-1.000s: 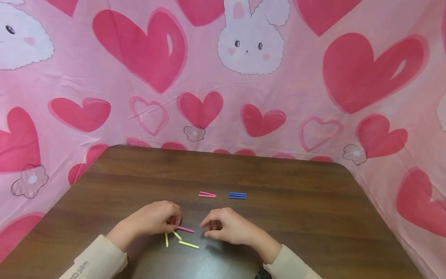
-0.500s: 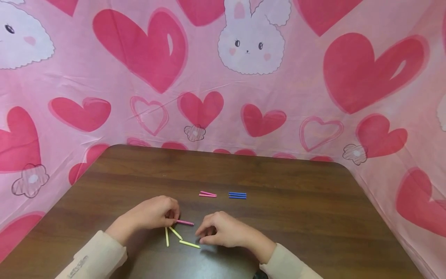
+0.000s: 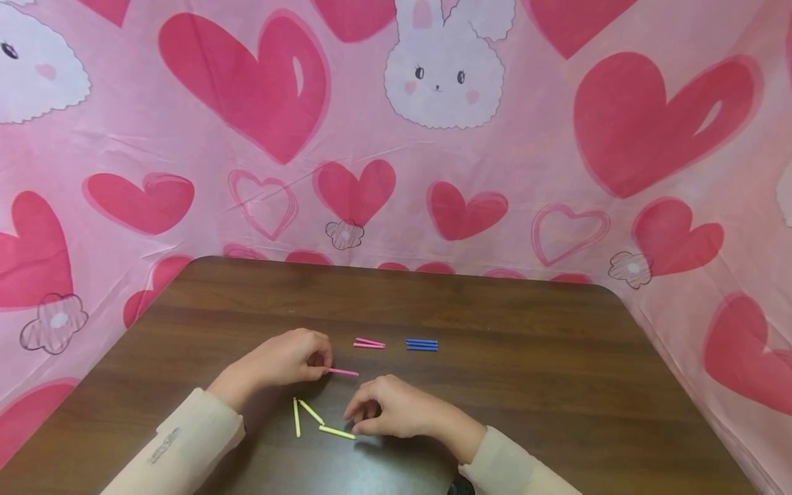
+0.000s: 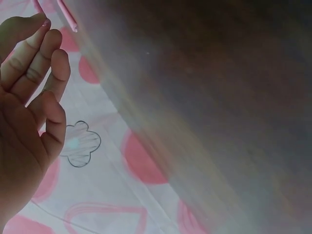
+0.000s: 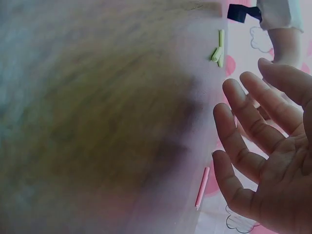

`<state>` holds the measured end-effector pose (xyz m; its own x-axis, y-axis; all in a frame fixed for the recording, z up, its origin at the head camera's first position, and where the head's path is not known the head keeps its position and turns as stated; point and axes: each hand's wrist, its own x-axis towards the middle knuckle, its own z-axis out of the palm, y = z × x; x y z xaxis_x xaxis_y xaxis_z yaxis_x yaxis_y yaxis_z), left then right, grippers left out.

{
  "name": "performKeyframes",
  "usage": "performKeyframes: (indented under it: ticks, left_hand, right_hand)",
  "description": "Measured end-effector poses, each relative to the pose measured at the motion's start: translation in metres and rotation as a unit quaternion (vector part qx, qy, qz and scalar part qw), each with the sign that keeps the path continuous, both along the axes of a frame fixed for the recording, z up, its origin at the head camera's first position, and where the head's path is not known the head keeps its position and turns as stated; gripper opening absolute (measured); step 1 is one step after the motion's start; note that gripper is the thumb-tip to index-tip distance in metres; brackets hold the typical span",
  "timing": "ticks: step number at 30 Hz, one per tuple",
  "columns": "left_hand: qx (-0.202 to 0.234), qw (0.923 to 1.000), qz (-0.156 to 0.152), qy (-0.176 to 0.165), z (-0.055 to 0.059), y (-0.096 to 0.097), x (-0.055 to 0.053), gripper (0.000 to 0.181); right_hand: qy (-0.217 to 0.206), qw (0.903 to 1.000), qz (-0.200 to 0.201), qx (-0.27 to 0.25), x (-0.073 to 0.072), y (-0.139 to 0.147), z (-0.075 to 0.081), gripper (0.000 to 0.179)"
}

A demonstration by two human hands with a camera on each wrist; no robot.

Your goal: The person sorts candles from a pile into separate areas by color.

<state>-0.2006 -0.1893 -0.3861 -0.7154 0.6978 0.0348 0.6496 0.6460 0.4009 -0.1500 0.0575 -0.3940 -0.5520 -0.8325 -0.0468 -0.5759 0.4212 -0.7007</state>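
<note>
My left hand [image 3: 301,356] pinches one end of a thin pink candle [image 3: 344,372] between thumb and fingertips. Its free end points right, low over the table. In the left wrist view, thumb and fingers meet on that candle [image 4: 38,7] at the upper left. My right hand [image 3: 396,407] hovers to the right of several yellow candles with relaxed fingers and nothing in them. Closest to its fingertips lies one yellow candle [image 3: 337,432]. Two others, a slanted yellow candle [image 3: 311,412] and an upright yellow candle [image 3: 296,418], nearly meet at their far ends.
Farther back on the brown wooden table [image 3: 526,357] lie two pink candles [image 3: 369,344], nearly side by side. Right of them, blue candles [image 3: 422,345] form a neat parallel row. A pink cloth [image 3: 365,144] with hearts and rabbits hangs behind the table.
My left hand has carried the pink candle away from the yellow ones, farther back and slightly right, toward the pink pair. The right hand has shifted slightly left.
</note>
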Motion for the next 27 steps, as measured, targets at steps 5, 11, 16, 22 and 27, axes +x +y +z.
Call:
performKeyframes:
  ticks: [5, 11, 16, 22, 27]
  left_hand:
    - [0.004, 0.9998, -0.008, 0.017, 0.002, 0.006, -0.009, 0.011]
    - [0.011, 0.9997, -0.012, 0.017, 0.004, 0.012, -0.017, 0.011]
    - [0.014, 0.9996, -0.007, 0.025, 0.003, 0.016, -0.023, 0.009]
    - [0.02, 0.9996, 0.009, 0.019, 0.0, 0.018, -0.032, 0.007]
    - [0.024, 0.9993, 0.024, 0.015, -0.003, 0.018, -0.04, 0.006]
  right_hand:
    - [-0.006, 0.9999, -0.003, 0.008, 0.0, -0.001, 0.001, 0.015]
    - [0.007, 0.9999, -0.003, 0.011, 0.001, -0.002, 0.0, 0.016]
    - [0.006, 0.9998, -0.004, 0.019, 0.003, -0.003, -0.001, 0.016]
    - [0.001, 0.9997, -0.006, 0.022, 0.004, -0.004, 0.0, 0.016]
    - [-0.014, 0.9995, -0.006, 0.026, 0.003, -0.005, 0.002, 0.015]
